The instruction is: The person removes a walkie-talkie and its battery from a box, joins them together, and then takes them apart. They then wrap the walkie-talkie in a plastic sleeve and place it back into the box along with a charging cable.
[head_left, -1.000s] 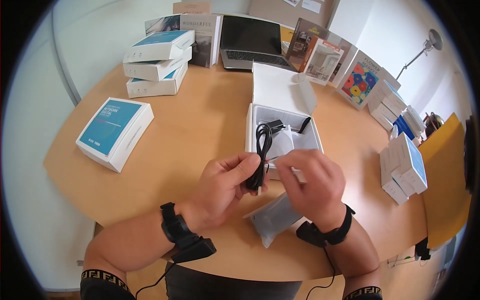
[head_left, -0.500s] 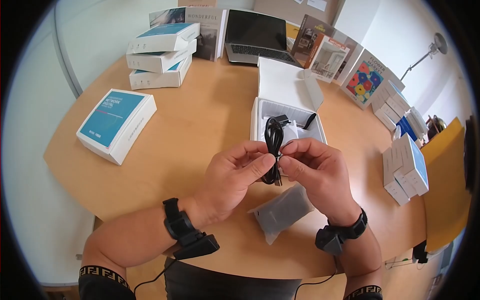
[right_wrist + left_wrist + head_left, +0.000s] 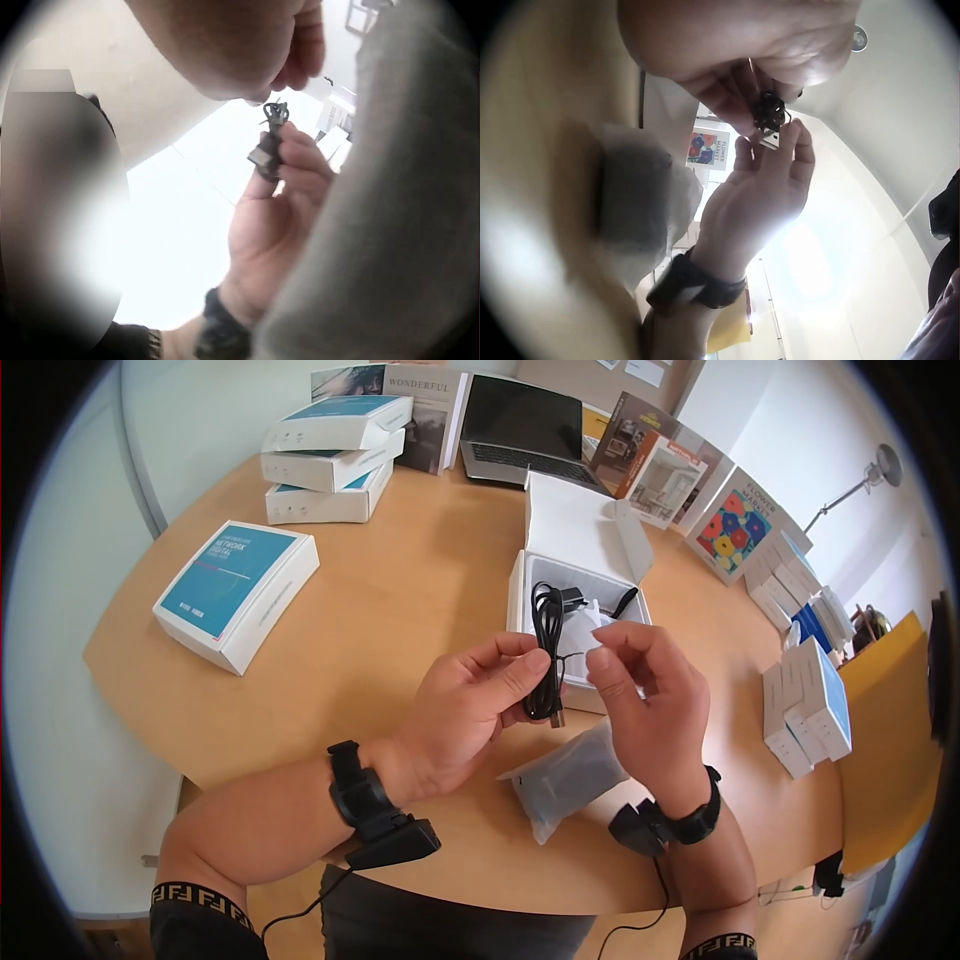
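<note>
My left hand (image 3: 455, 710) pinches a coiled black cable (image 3: 547, 670) between thumb and fingers, its metal USB plug (image 3: 558, 718) pointing down. A thin dark tie (image 3: 571, 655) round the coil sticks out to the right. Beside its end is my right hand (image 3: 660, 705), fingers bent and thumb and forefinger slightly apart, with nothing seen between them. An open white box (image 3: 585, 699) stands behind the cable, holding a black plug and white wrapping. The left wrist view shows the coil (image 3: 769, 111) under my left hand (image 3: 742, 37), close to my right fingers (image 3: 783, 146).
A wrapped grey packet (image 3: 568, 780) lies below my right hand. One blue-and-white box (image 3: 235, 595) lies at the left, with stacked boxes (image 3: 330, 505) behind it. A laptop (image 3: 520, 430) and books (image 3: 665, 475) stand at the back; more boxes (image 3: 805, 705) are at the right.
My right fingers came to the tie at the coil and have since drawn off to the right. The tie's end now sticks out. My left hand keeps its hold on the cable.
</note>
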Demonstrator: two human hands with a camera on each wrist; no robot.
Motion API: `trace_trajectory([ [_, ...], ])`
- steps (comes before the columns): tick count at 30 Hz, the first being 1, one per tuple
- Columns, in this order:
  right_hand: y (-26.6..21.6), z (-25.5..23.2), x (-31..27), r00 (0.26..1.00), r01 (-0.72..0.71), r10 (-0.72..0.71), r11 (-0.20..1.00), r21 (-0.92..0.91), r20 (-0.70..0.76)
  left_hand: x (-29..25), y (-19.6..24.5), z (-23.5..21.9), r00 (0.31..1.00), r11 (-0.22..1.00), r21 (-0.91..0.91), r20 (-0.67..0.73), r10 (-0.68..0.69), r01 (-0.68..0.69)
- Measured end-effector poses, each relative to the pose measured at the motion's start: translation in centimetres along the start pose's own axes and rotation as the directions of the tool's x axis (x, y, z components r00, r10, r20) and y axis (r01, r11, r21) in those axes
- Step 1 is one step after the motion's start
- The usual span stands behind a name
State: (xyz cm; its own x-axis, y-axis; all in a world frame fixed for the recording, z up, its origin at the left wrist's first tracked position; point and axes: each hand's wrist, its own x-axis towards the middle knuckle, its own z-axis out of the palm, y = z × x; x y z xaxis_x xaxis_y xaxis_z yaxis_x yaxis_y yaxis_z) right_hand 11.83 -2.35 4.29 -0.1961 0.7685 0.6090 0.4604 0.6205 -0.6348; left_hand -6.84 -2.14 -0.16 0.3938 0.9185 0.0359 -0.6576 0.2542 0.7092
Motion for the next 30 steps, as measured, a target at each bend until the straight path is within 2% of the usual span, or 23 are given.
trace_trajectory([
  [1,-0.2,-0.1,0.0,0.966,-0.258,0.254,0.952,0.168,0.046,0.1,-0.2,-0.1,1.0,1.0,0.015,-0.023,0.016,-0.016],
  [2,-0.6,-0.3,0.2,0.966,-0.257,0.252,0.952,0.165,0.048,0.2,-0.4,-0.2,0.998,0.999,0.03,-0.045,0.032,-0.031],
  [4,-1.8,-0.9,0.9,0.854,-0.513,0.446,0.805,0.298,0.266,0.3,-0.5,-0.3,0.999,0.998,0.05,-0.015,0.048,-0.047],
  [8,-2.1,-1.0,1.1,0.8,-0.589,0.503,0.761,0.271,0.326,0.3,-0.6,0.0,0.996,0.995,0.053,0.007,0.087,-0.088],
  [10,-1.6,-0.9,1.0,0.809,-0.584,0.468,0.707,0.399,0.355,0.3,-0.7,-0.2,0.996,0.993,0.075,0.011,0.088,-0.089],
  [11,-1.2,-0.8,0.9,0.809,-0.584,0.468,0.707,0.398,0.355,0.4,-0.8,-0.3,0.996,0.991,0.097,0.016,0.091,-0.092],
  [13,-0.6,-0.6,0.7,0.848,-0.529,0.403,0.688,0.496,0.345,0.3,-0.7,-0.3,0.996,0.991,0.106,0.013,0.083,-0.084],
  [17,-0.7,-0.1,0.2,0.893,-0.45,0.349,0.716,0.533,0.285,0.2,-0.5,-0.3,0.999,0.991,0.128,0.007,0.044,-0.044],
  [19,-0.8,0.2,0.0,0.934,-0.355,0.326,0.893,0.276,0.145,0.1,-0.1,-0.3,1.0,0.993,0.112,0.022,0.018,-0.02],
  [20,-0.6,0.2,0.0,0.934,-0.355,0.326,0.893,0.275,0.145,0.0,0.0,-0.3,0.999,0.995,0.097,0.037,-0.007,0.004],
  [21,-0.3,0.2,0.1,0.998,-0.006,0.006,1.0,0.001,0.064,0.1,0.0,-0.4,0.999,0.995,0.096,0.037,-0.008,0.004],
  [22,-0.1,0.1,0.2,0.942,0.335,-0.327,0.898,-0.284,0.079,0.2,-0.1,-0.6,0.999,0.997,0.083,0.044,-0.013,0.009],
  [23,-0.1,0.2,0.3,0.942,0.335,-0.326,0.898,-0.284,0.08,0.2,-0.2,-0.6,0.999,0.997,0.07,0.051,-0.018,0.014],
  [25,-0.2,0.2,0.5,0.894,0.44,-0.443,0.838,-0.322,0.068,0.2,-0.2,-0.5,0.999,0.998,0.064,0.045,-0.011,0.008],
  [29,-0.6,0.3,0.6,0.907,0.395,-0.422,0.849,-0.35,0.0,0.4,-0.4,-0.5,0.999,0.997,0.059,0.024,0.039,-0.04],
  [30,-0.3,0.3,0.2,0.967,0.236,-0.251,0.949,-0.211,-0.047,0.3,-0.4,-0.5,0.999,0.997,0.058,0.023,0.041,-0.042],
])
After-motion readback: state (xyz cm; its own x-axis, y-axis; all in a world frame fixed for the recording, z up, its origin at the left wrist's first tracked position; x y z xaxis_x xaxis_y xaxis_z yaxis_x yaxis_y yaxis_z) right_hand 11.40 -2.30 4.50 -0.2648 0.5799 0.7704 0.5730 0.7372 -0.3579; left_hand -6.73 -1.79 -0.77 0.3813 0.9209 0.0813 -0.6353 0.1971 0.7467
